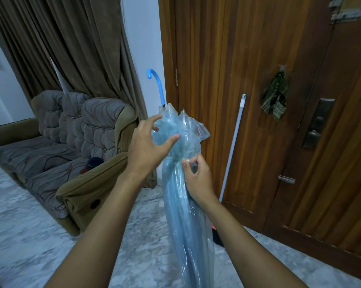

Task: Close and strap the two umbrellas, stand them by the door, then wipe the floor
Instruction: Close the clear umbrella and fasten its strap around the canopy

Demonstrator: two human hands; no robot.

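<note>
A closed translucent blue umbrella point(186, 215) stands upright in front of me, its curved blue handle point(156, 84) at the top. My right hand point(197, 177) pinches the strap with its small snap at the gathered waist of the canopy. My left hand point(149, 146) is just left of the loose upper folds, with its thumb and fingers spread and touching the plastic. Only one umbrella is in view.
A white mop pole point(234, 142) leans on the wooden door point(258, 59) at right, where a green cloth point(275, 98) hangs from a hook. A grey-brown sofa point(71, 146) and brown curtains point(71, 38) stand at left. The marble floor point(30, 235) spreads below.
</note>
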